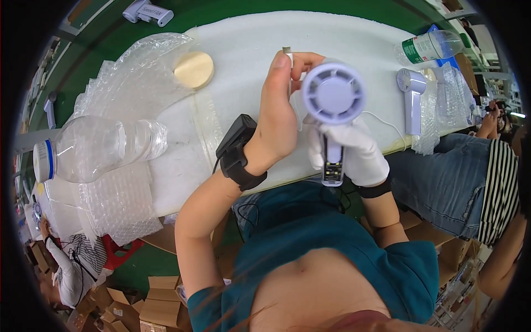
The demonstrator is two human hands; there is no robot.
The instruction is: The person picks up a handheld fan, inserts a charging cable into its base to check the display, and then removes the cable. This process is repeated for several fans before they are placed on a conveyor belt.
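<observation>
My bare left hand is raised over the table, thumb and fingers closed on a white cable's USB plug, whose metal end points up. In my right hand, which wears a white glove, is a lavender handheld fan. Its round, slotted head faces up, close beside my left fingers. Small lit spots and bare electronics show at the lower end of the handle. The glove hides part of the handle. A thin white cable lies on the table behind my right hand.
The table has a white foam cover. Bubble wrap, a large clear bottle and a tape roll lie left. Another fan and a green-labelled bottle lie right. Co-workers sit at both sides; cardboard boxes stand below.
</observation>
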